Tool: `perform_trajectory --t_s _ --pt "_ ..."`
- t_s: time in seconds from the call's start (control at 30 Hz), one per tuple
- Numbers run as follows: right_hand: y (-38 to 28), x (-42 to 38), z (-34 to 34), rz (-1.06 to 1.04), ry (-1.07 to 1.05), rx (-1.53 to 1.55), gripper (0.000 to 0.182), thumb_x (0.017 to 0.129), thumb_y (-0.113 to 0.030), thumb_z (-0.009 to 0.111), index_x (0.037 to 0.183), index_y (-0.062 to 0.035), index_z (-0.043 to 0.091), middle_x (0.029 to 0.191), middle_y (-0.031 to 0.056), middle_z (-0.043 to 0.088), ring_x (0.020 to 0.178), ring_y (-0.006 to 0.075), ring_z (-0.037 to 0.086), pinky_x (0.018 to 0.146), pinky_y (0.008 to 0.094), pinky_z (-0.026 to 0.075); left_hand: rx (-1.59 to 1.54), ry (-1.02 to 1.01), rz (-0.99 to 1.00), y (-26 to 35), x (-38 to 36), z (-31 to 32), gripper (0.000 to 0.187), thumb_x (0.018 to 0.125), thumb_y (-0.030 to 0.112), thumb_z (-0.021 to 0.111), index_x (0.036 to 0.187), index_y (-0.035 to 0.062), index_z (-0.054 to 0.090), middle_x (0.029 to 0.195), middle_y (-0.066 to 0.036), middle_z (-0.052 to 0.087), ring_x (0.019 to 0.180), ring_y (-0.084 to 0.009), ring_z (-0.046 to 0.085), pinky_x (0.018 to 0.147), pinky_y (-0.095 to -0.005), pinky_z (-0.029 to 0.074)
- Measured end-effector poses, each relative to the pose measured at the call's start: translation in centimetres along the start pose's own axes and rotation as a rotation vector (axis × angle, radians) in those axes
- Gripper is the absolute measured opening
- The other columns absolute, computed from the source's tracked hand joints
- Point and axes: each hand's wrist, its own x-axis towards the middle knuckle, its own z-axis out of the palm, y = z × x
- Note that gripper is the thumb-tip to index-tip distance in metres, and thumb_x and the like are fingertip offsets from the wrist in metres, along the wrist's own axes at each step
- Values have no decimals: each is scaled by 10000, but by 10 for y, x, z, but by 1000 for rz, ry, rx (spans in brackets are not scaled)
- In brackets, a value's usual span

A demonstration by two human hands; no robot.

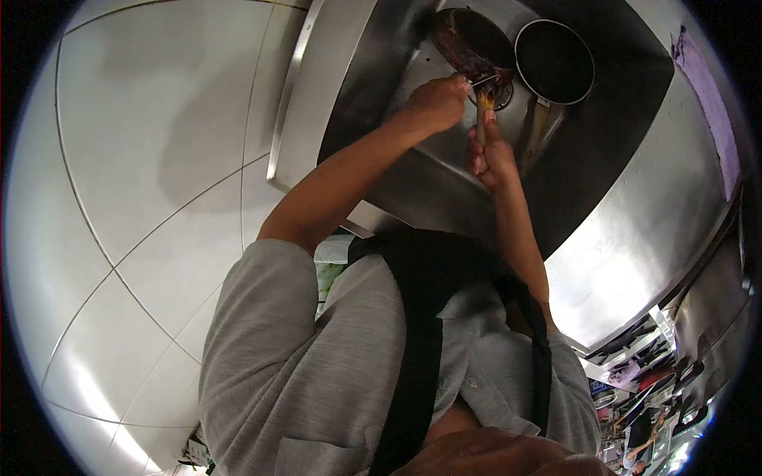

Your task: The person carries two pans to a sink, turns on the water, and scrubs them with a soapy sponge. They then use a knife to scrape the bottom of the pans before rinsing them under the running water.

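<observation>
Both of my hands are over a stainless steel sink (444,182), close to its drain (503,94). My left hand (438,101) is closed around a small metal item (479,79) that sticks out toward the drain. My right hand (490,152) grips a slim handle whose yellowish tip (485,100) touches that metal item. A brown-stained pot (464,40) lies in the sink just beyond my hands. Beside it sits a round dark pan (554,61).
A purple cloth (709,95) lies on the steel counter (651,222) to the right of the sink. White floor tiles (151,182) fill the left side. Cluttered shelves (643,381) show at the lower right. My grey shirt and black apron (413,349) cover the bottom.
</observation>
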Motion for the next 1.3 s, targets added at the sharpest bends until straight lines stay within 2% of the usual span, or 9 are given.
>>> perform_trajectory --t_s 0.1,0.3,0.43,0.6,0.7,1.0,1.1,1.2,1.3 --pt "3 5 -2 -8 -25 -2 557 888 -618 458 845 -66 518 547 -29 401 382 108 360 346 265 301 8 38 51 -14 0 2 290 967 265 403 983 20 558 912 -229 628 870 -410 622 758 -502 485" --pt "4 7 6 -7 105 -185 555 893 -608 456 795 -65 512 544 -15 405 382 124 362 343 283 295 229 23 81 -19 15 -13 289 933 251 431 946 31 618 887 -186 663 869 -359 637 761 -465 496" --pt "-1 5 8 12 75 -152 523 916 -590 424 810 -82 486 525 -19 394 365 120 369 334 292 289 194 114 119 -16 12 2 305 933 251 419 915 34 633 870 -189 662 838 -353 642 750 -469 498" --pt "3 4 9 -1 132 -214 532 916 -592 417 799 -79 494 528 -11 397 362 131 366 332 294 285 205 62 90 -15 1 -10 321 933 252 407 924 22 630 863 -183 663 831 -348 646 738 -473 499" --pt "3 7 5 -29 99 -278 545 909 -602 423 801 -74 505 529 -8 396 360 136 369 330 294 287 286 62 184 -27 9 -13 316 934 258 417 927 24 629 872 -176 666 829 -345 648 719 -475 503" --pt "5 10 5 -48 186 -353 521 907 -579 441 799 -75 518 537 4 422 360 138 392 338 297 299 423 -69 176 -26 24 -12 292 908 237 435 1002 64 650 937 -153 673 861 -326 657 732 -453 519" --pt "10 18 -3 -129 218 -464 521 905 -571 449 801 -65 519 542 12 435 363 141 403 346 297 316 484 -293 199 -37 44 -16 308 944 220 388 1042 35 613 1033 -174 636 929 -323 635 799 -469 496" --pt "12 24 -8 -191 186 -480 545 895 -586 459 819 -50 523 545 20 444 368 141 415 355 298 332 442 -431 92 -38 48 -30 303 938 228 393 1046 41 605 1020 -189 629 911 -318 637 781 -470 489" --pt "9 22 -9 -141 182 -454 560 885 -598 470 842 -42 524 545 24 446 371 140 421 361 307 341 429 -385 97 -47 50 -28 319 953 263 379 1036 55 605 1022 -186 623 912 -334 630 771 -459 490"
